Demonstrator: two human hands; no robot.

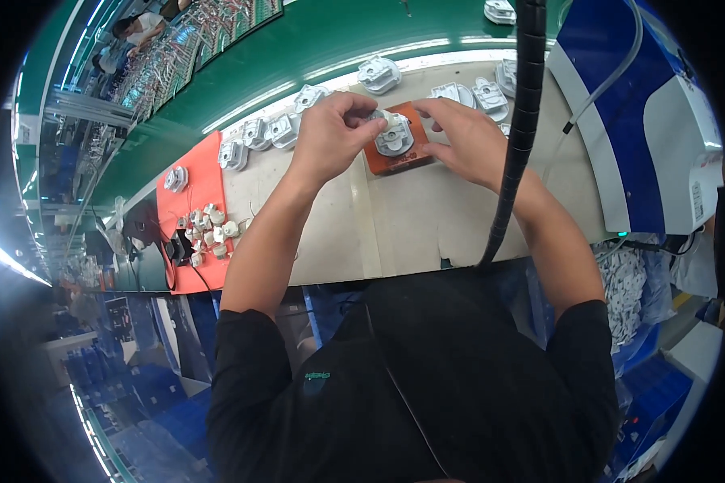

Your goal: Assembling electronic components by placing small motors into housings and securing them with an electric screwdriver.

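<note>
A white plastic housing point(395, 143) sits on an orange block point(400, 165) in front of me on the bench. My left hand point(334, 135) reaches in from the left, thumb and forefinger pinched together on a small pale part point(390, 121) at the housing's upper edge. What kind of part it is cannot be made out. On the other side, my right hand point(469, 141) is held with thumb and fingers apart around the right side of the block. Nothing shows between its fingers.
More white housings point(379, 74) stand along the bench's far side. Small white parts with wires point(209, 233) lie on a red mat point(197, 278) at left. A black ribbed hose point(524, 105) hangs near my right forearm. A blue-and-white machine point(644, 121) stands at right.
</note>
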